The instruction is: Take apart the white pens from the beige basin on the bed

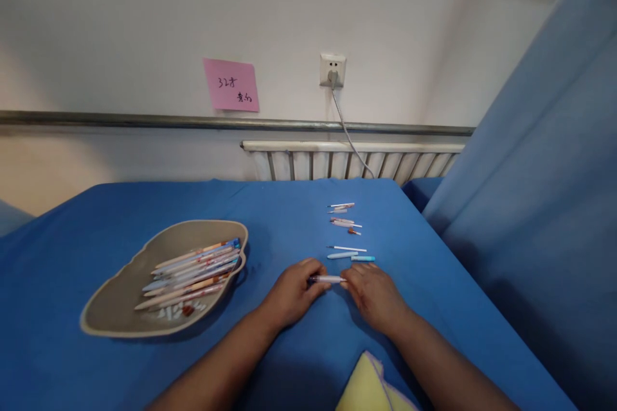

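Fingers (314,288) of the left hand (292,295) pinch one end of a slim, pale pen (328,279), and the fingertips of the right hand (373,295) close on its other end, so the pen lies crosswise between both hands, just above the blue-covered counter (87,231). Both forearms reach in from the lower edge of the view.

Just beyond the hands, small pen parts (346,252) lie in short rows on the cloth: a thin refill, a pale barrel and a light blue piece nearest, then more white and reddish pieces (344,223) farther back.

To the left, well apart from the hands, a tan scalloped tray (120,295) holds a bundle of pens (193,270) lying side by side, with a few small bits at its near edge.

A yellow cloth (369,392) shows at the bottom edge by the right forearm. On the wall behind are a pink note (231,85), a socket (332,69) with a grey cable hanging from it, and a white radiator (351,164). Blue fabric (540,192) rises on the right.
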